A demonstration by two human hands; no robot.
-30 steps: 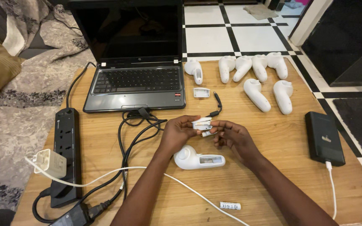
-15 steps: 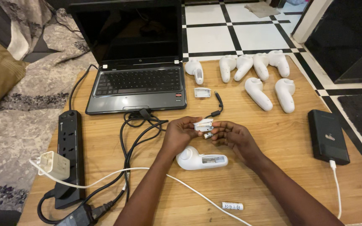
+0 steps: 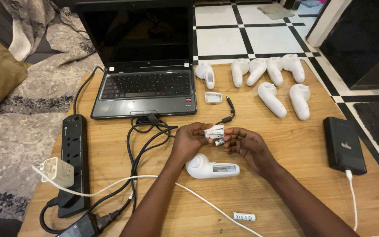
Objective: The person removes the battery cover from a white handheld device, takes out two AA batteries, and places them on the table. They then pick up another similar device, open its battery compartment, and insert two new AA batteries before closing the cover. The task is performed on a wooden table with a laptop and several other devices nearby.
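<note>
Over a wooden counter (image 3: 286,145), the left hand (image 3: 188,141) pinches a small white battery cover (image 3: 214,131) while the right hand (image 3: 246,145) pinches a battery (image 3: 219,142) just beneath it. An open white controller (image 3: 211,168) (compartment up) lies near, below both hands; a laptop (image 3: 143,85) sits far left.

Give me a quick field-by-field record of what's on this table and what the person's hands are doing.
Surface: wooden table
Left hand: holds a small white cover piece
Right hand: pinches a small battery beside that piece
Below the hands: white controller lying with its battery bay open
Far right side: seven more white controllers
Loose items: spare cover, second battery
Electronics: open laptop with dark screen, black power strip, black box with a white cable
</note>
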